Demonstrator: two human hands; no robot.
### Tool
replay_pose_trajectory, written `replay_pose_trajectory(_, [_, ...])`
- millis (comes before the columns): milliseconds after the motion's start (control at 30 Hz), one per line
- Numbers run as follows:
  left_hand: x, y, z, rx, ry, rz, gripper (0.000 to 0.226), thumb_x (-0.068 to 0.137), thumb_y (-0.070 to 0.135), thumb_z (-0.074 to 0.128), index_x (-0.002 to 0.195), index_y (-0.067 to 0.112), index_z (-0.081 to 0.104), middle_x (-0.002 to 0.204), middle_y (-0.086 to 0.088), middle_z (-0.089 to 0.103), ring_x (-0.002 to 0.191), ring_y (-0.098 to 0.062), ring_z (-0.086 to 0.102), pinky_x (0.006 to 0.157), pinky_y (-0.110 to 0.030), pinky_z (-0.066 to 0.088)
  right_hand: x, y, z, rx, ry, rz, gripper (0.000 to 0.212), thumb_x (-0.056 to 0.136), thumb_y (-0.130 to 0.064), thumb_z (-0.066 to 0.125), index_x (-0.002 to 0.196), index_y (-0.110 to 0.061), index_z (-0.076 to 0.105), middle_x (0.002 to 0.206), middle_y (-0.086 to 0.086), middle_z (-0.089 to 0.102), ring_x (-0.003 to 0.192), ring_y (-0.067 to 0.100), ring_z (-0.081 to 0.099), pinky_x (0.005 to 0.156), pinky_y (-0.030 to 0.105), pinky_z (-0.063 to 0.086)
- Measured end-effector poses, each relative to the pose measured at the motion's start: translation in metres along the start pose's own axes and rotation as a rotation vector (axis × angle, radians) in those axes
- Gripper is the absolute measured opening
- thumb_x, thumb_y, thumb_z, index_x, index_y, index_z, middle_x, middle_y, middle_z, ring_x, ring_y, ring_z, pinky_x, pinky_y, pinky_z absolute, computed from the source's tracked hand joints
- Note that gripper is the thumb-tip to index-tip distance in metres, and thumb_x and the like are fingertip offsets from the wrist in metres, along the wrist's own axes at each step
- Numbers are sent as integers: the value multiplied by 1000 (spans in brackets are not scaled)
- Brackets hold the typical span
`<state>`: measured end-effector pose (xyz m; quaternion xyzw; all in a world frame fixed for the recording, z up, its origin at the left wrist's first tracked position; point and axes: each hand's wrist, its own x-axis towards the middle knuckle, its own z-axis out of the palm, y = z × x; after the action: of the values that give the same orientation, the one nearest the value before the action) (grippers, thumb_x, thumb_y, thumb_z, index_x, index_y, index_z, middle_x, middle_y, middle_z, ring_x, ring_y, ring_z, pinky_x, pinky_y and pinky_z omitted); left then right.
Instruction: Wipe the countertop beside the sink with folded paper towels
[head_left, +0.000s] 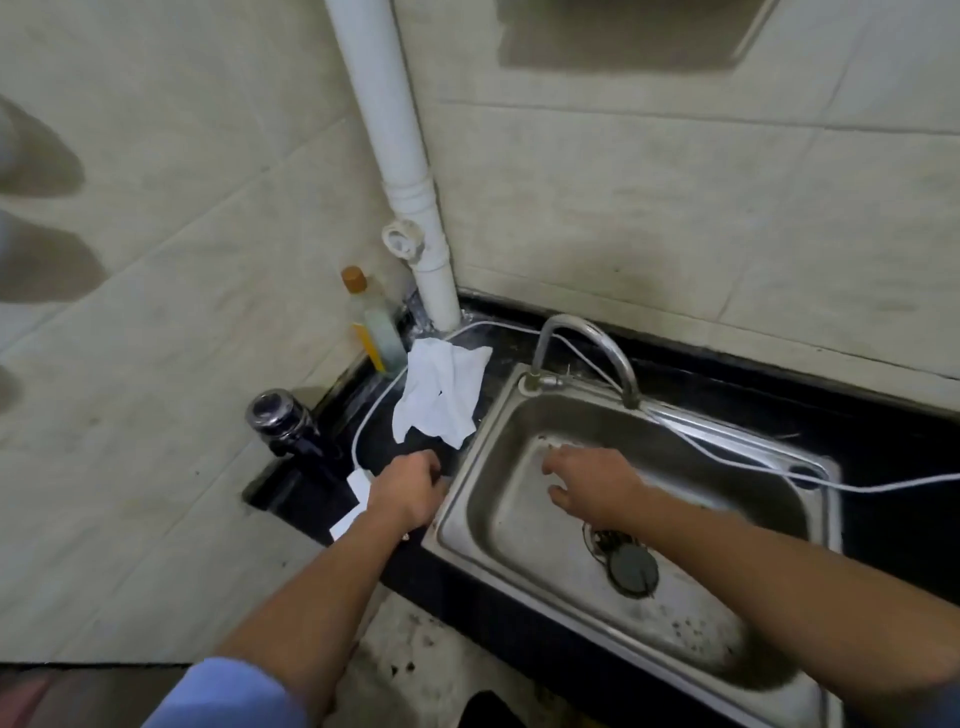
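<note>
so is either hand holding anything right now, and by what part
Nothing visibly. The paper towels lie untouched on the countertop; the right hand is open over the sink; the left hand curls, fingers hidden.

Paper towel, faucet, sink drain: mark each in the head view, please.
paper towel (441, 397), head view, middle of the crumpled white sheet
faucet (576, 323), head view, top of the curved spout
sink drain (631, 569), head view, centre of the dark stopper

a black countertop (753, 395) runs from centre left to the right edge, with a steel sink (519, 519) set into it. left of the sink lie a crumpled white paper towel (441, 395), a white cable (371, 410) and a white adapter (358, 480). an orange-capped bottle (376, 332) and a dark lidded flask (283, 421) stand by the wall.
</note>
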<state>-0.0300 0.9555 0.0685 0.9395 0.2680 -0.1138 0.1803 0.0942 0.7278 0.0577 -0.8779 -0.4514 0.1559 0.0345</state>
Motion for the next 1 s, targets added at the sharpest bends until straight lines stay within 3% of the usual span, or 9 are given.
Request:
replay_pose_trajectory(133, [51,-14,1,-20,-28,-40,24,88,32,57,106,17,61,107,-5,64,100,-26,60,77,-33,49,27,9,5,8,-42,-24,38,95,-39,46,130,-25,50,138,-1,48,117,21,53,91,30,41])
replay_pose_trajectory(233, [95,-28,2,-56,-40,-36,21,87,29,59,99,12,60,109,-12,63,99,-30,60,79,-37,50,47,14,6,35,-63,24,39,96,-39,47,133,-27,49,138,-3,49,117,19,53,91,30,41])
replay_pose_trajectory(400, [172,-52,9,-45,-43,-17,44,89,26,59,127,5,49,126,-21,45,111,-39,51,88,-43,46,81,13,17,75,-92,135,39,96,-40,48,133,-27,50,135,-3,51,116,18,53,93,30,40])
replay_pose_trajectory(633, [231,-70,32,16,-37,-14,35,88,21,58,117,5,52,124,-21,44,109,-37,50,81,-44,50,114,5,46,118,-134,258,38,96,-42,45,131,-29,51,127,-3,57,108,21,59,87,32,46])
replay_pose_trajectory(833, [239,-77,33,52,2,-15,14,91,11,49,89,3,60,105,-16,59,90,-30,59,62,-33,44,114,-3,56,134,-195,312,37,95,-41,47,130,-27,53,124,-3,60,106,20,60,89,32,46])
replay_pose_trajectory(933, [240,-80,21,-3,-17,-64,14,89,16,54,91,4,60,98,-15,62,85,-29,61,63,-34,49,112,-5,49,146,-167,328,37,95,-41,48,130,-28,53,125,-3,60,108,20,59,91,34,48])
replay_pose_trajectory(1000, [233,-82,16,-21,-85,-65,19,89,21,56,99,5,59,106,-15,59,90,-29,60,68,-35,51,109,-6,43,135,-157,330,37,95,-41,47,130,-28,53,125,-3,60,108,19,59,90,32,47])
